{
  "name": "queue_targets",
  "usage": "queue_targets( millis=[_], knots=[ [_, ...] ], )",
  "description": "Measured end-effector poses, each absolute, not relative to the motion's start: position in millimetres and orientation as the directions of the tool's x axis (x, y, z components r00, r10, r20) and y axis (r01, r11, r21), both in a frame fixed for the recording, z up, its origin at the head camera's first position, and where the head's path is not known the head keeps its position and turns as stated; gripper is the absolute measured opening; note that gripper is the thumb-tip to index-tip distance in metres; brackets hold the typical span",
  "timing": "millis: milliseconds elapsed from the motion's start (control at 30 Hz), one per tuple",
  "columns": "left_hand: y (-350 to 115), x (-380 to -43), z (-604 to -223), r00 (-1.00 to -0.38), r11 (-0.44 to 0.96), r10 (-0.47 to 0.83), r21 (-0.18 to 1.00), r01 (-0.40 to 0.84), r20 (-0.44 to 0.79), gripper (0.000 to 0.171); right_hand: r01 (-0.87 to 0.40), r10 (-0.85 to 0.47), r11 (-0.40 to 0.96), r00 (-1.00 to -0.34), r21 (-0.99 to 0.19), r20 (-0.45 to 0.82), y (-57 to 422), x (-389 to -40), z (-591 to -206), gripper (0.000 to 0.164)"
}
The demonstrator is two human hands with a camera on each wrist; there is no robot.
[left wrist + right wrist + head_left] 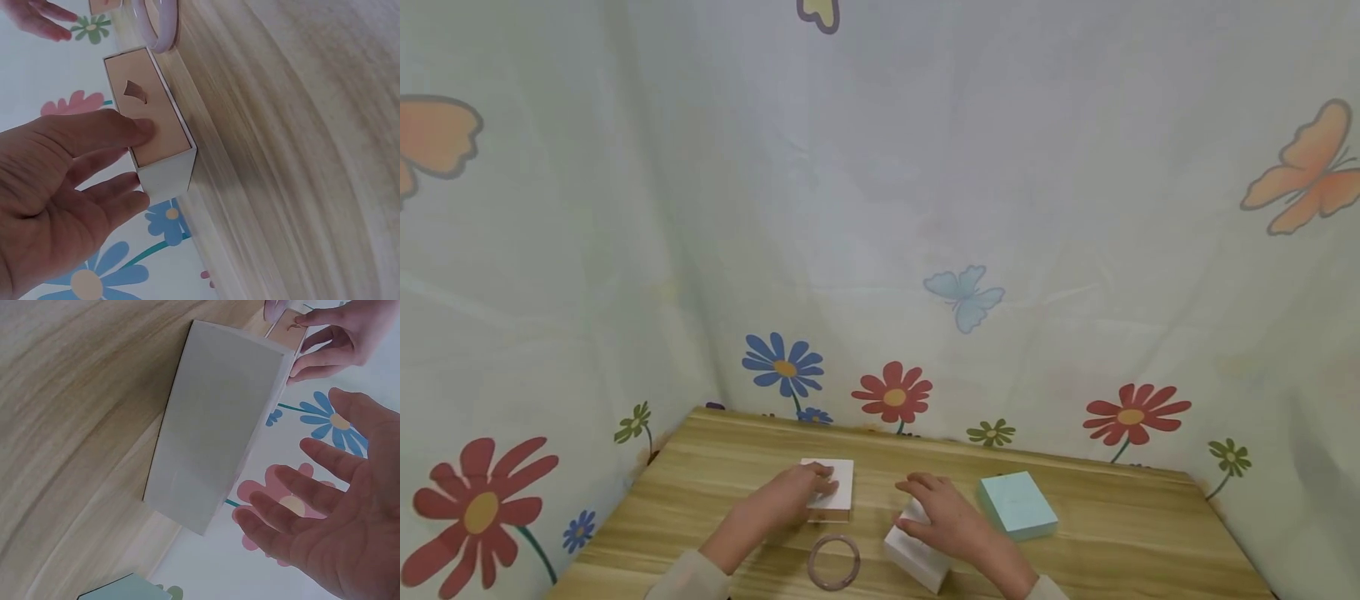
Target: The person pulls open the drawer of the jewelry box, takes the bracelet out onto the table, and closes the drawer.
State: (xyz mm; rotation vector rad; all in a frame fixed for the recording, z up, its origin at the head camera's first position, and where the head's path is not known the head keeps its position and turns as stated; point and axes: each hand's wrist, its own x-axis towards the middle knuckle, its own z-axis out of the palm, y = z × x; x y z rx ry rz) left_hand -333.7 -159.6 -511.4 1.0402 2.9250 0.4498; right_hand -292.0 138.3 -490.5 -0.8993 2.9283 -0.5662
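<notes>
My left hand (792,497) is at a small white box (842,479) with a peach drawer front (147,103), which has a small cut flap. In the left wrist view the thumb presses on that peach face while curled fingers lie along the box's side. My right hand (340,506) hovers over a second white box (212,425), fingers spread and slightly bent, apart from it in the right wrist view. That box is set at an angle on the table. A pale purple ring-shaped bangle (834,588) lies between the two hands, nearer the front.
To the right of my right hand stands a mint-green box (1018,504). Everything rests on a wood-grain table (1135,533). A pale curtain (865,208) printed with flowers and butterflies rises behind the table and along both sides.
</notes>
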Motion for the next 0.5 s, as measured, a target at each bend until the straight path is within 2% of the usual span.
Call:
queue_targets(
  millis=[167, 300, 500],
  knots=[
    [-161.1, -332.5, -513.1, -0.767, 0.723, 0.632, 0.268, 0.636, 0.114, 0.044, -0.529, -0.546, 0.767, -0.835, -0.362, 0.063, 140.0, -292.1, -491.5, 0.053],
    [-161.0, -333.6, -514.0, -0.751, 0.71, 0.647, 0.254, 0.657, 0.135, 0.037, -0.517, -0.536, 0.775, -0.842, -0.364, 0.057, 141.9, -292.8, -491.1, 0.053],
    [-155.2, -335.2, -510.1, -0.776, 0.738, 0.627, 0.268, 0.619, 0.063, 0.033, -0.525, -0.536, 0.771, -0.841, -0.361, 0.078, 147.7, -291.9, -487.9, 0.05]
  ],
)
